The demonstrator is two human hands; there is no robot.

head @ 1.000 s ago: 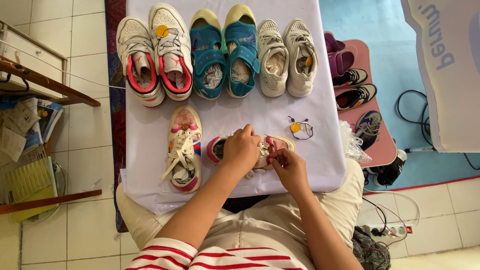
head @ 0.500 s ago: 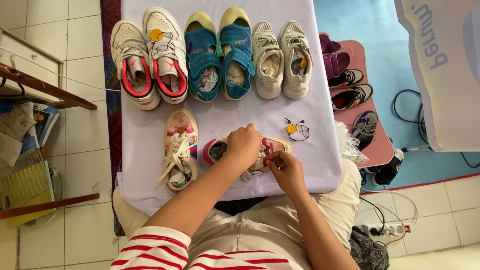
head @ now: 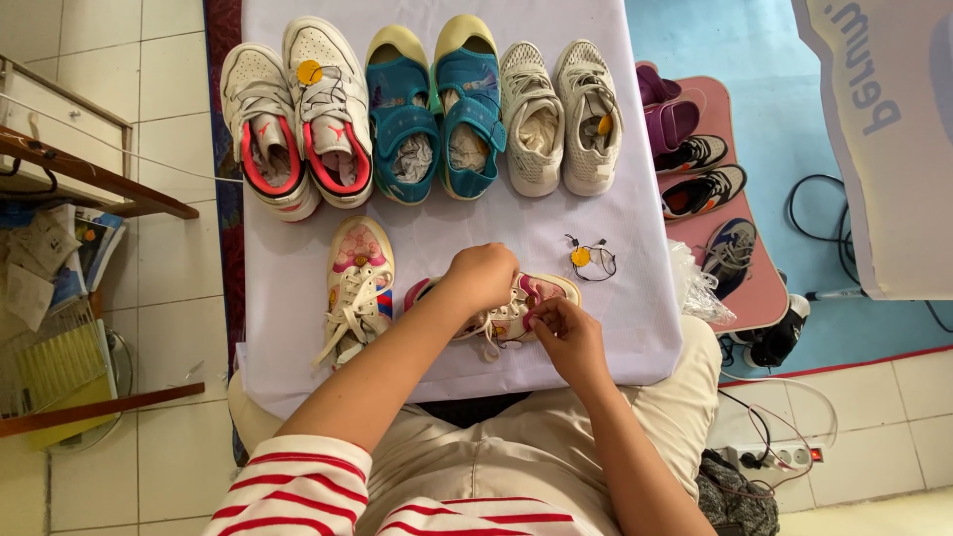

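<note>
A small pink and cream child's sneaker [head: 516, 310] lies on its side on the white cloth-covered table [head: 635, 238]. My left hand [head: 483, 277] is closed over its top, gripping it. My right hand [head: 566, 335] pinches the white lace at the shoe's near side. The matching sneaker [head: 355, 286] stands upright just left of my left forearm, its laces loose.
Along the far edge sit a white and red pair [head: 298, 119], a teal pair [head: 434, 114] and a cream knit pair [head: 561, 114]. A yellow tag on a black string [head: 588, 258] lies right of my hands. More shoes rest on a pink mat [head: 740, 288] at the right.
My hands have stayed on the small sneaker, shifting only slightly on the laces. The view has drifted a little.
</note>
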